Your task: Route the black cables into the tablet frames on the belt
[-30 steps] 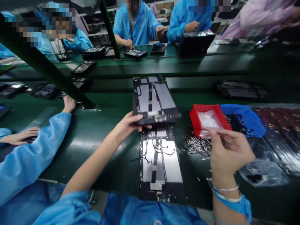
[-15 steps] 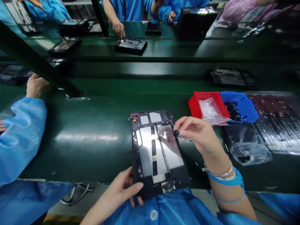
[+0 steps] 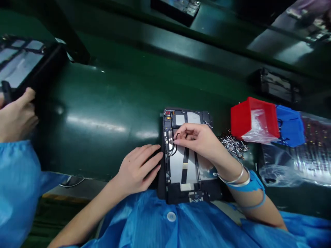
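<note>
An opened tablet [image 3: 178,168] lies at the table's front edge, its silver battery plates, black strips and small circuit parts showing. My right hand [image 3: 198,139] is over its upper left part, thumb and forefinger pinched on a thin black cable [image 3: 176,150] that curves down towards the left edge. Whether the cable's ends are attached cannot be made out. Beside the tablet, my left hand [image 3: 141,168] has its fingers stretched out, the tips touching the left edge. Part of the battery is hidden under my right hand.
To the right are a pile of small metal pieces [image 3: 234,144], a red bin [image 3: 240,119] with clear bags, a blue bin [image 3: 292,129] with black cables, and clear plastic packaging [image 3: 279,168]. A co-worker's hand [image 3: 19,119] is near another opened tablet [image 3: 18,62] at left.
My right hand has moved from the tablet's right edge to its upper left part. My left hand has let go of the lower left corner and shifted up its edge. The view has tilted down.
</note>
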Demonstrator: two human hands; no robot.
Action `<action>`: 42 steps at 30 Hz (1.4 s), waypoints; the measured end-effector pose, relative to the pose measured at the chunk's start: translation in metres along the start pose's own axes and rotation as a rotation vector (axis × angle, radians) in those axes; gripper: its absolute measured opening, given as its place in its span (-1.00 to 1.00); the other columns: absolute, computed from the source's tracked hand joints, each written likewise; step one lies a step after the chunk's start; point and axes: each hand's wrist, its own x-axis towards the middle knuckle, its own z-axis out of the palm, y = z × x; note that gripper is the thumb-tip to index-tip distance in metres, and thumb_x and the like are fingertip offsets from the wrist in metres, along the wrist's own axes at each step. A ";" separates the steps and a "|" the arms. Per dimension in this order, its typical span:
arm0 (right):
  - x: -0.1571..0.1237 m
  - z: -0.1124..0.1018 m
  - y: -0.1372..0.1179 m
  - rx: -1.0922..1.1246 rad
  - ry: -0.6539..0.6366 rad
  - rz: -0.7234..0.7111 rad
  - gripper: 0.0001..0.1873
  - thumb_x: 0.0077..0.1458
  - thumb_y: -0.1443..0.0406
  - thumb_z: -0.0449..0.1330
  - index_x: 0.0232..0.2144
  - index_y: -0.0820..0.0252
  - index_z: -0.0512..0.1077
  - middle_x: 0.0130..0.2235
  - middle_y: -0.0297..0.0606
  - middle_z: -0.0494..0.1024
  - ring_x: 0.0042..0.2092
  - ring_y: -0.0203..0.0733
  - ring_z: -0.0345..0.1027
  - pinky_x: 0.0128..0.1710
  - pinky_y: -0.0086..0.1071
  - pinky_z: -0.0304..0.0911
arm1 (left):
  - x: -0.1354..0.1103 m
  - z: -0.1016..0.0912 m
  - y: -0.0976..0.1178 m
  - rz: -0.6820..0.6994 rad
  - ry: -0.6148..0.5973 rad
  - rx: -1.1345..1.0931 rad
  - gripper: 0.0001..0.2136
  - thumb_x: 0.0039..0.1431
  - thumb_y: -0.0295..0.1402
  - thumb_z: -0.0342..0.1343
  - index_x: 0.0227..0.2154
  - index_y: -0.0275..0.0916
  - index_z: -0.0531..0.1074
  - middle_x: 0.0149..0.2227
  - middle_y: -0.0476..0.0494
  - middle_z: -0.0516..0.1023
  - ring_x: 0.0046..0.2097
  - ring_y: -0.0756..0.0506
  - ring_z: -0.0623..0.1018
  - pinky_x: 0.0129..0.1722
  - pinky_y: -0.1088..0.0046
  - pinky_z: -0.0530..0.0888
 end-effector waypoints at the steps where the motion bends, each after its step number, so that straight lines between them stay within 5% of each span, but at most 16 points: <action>1: 0.000 0.000 0.000 -0.023 0.007 -0.003 -0.88 -0.13 0.30 0.32 -0.51 0.22 0.44 -0.54 -0.41 0.41 -0.51 -0.41 0.22 -0.55 -0.49 0.12 | 0.000 0.000 -0.001 0.022 -0.017 0.010 -0.75 0.19 -0.48 0.06 -0.07 -0.34 0.39 -0.06 -0.40 0.53 -0.06 -0.21 0.55 -0.12 0.24 0.53; 21: -0.007 0.001 -0.004 -0.345 0.168 -0.076 -0.91 0.01 0.30 0.28 -0.49 0.20 0.51 -0.53 -0.37 0.50 -0.51 -0.39 0.25 -0.51 -0.46 0.12 | 0.004 -0.004 0.002 0.102 -0.113 0.241 -0.78 0.25 -0.39 0.03 -0.10 -0.29 0.46 -0.06 -0.34 0.56 -0.06 -0.23 0.55 -0.11 0.22 0.42; 29: -0.001 -0.002 0.000 -0.446 0.159 -0.106 -0.86 0.01 0.25 0.29 -0.51 0.21 0.52 -0.60 -0.41 0.42 -0.53 -0.40 0.16 -0.50 -0.45 0.06 | 0.010 -0.001 0.003 0.129 -0.177 0.159 -0.66 0.30 -0.25 -0.03 0.03 -0.29 0.42 0.13 -0.39 0.43 0.13 -0.31 0.44 0.03 0.13 0.35; 42: -0.002 0.003 0.004 -0.483 0.199 -0.185 -0.91 0.04 0.33 0.27 -0.49 0.20 0.52 -0.52 -0.38 0.50 -0.51 -0.39 0.19 -0.46 -0.45 0.11 | 0.013 0.001 -0.004 0.191 -0.218 0.146 -0.64 0.35 -0.24 -0.10 0.03 -0.37 0.41 0.15 -0.32 0.42 0.18 -0.30 0.38 0.07 0.13 0.31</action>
